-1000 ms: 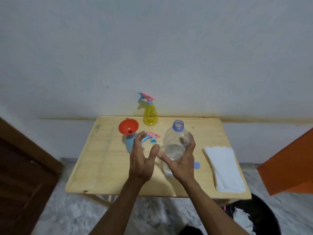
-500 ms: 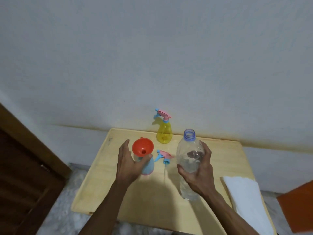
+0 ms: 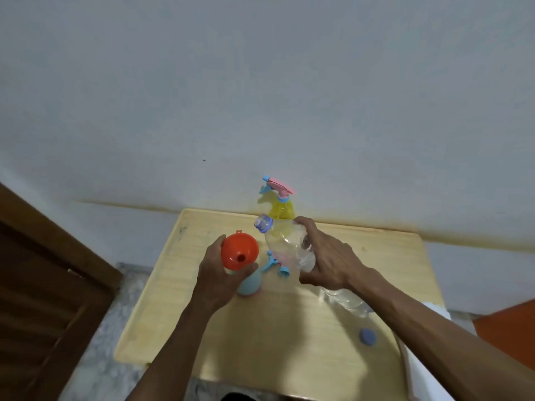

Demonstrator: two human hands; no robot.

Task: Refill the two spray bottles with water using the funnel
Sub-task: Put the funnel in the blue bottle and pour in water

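Observation:
An orange funnel (image 3: 239,253) sits in the neck of a light blue spray bottle (image 3: 250,284) on the wooden table (image 3: 289,342). My left hand (image 3: 217,273) grips that bottle just under the funnel. My right hand (image 3: 327,259) holds a clear plastic water bottle (image 3: 289,244), uncapped and tilted left, its blue-ringed mouth just above and to the right of the funnel's rim. The blue bottle's pink and blue spray head (image 3: 275,263) lies on the table behind it. A yellow spray bottle (image 3: 281,211) with its spray head on stands at the table's far edge.
A blue bottle cap (image 3: 367,337) lies on the table near the right front. A white cloth (image 3: 428,357) shows at the table's right edge. A dark wooden door (image 3: 43,285) is on the left, an orange object (image 3: 509,328) on the right.
My right hand has lifted the water bottle and tipped it left toward the funnel. My left hand has closed around the blue bottle. The view has shifted down and closer.

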